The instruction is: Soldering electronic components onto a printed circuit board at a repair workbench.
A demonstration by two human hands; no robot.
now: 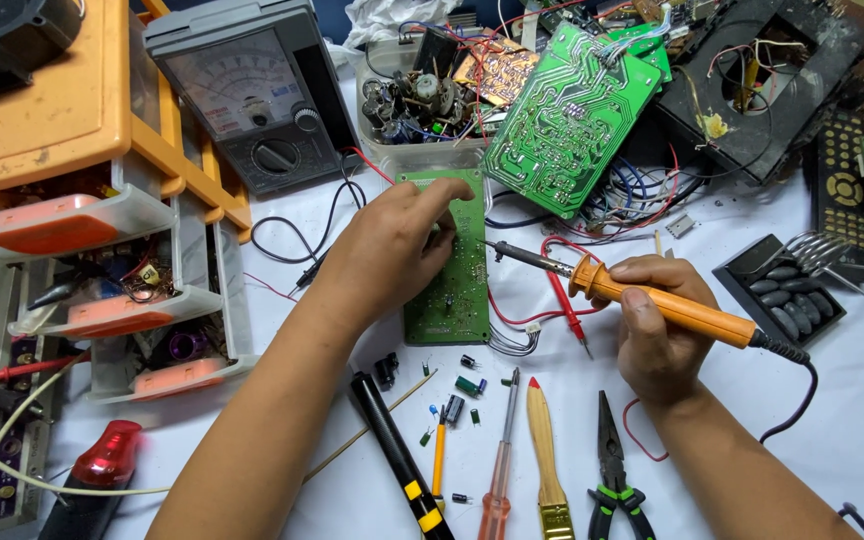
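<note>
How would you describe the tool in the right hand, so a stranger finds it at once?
Start at the long green circuit board under the left hand. Just right of it, the right hand holds a soldering iron, tip toward the board. Unlike the tools lying below, it has an orange handle and a black cord.

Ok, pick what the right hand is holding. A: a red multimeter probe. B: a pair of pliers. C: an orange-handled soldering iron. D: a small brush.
C: the right hand grips the orange-handled soldering iron, its tip aimed at the green circuit board that the left hand rests on.

Two bare, sleeveless forearms, ringless fingers
</note>
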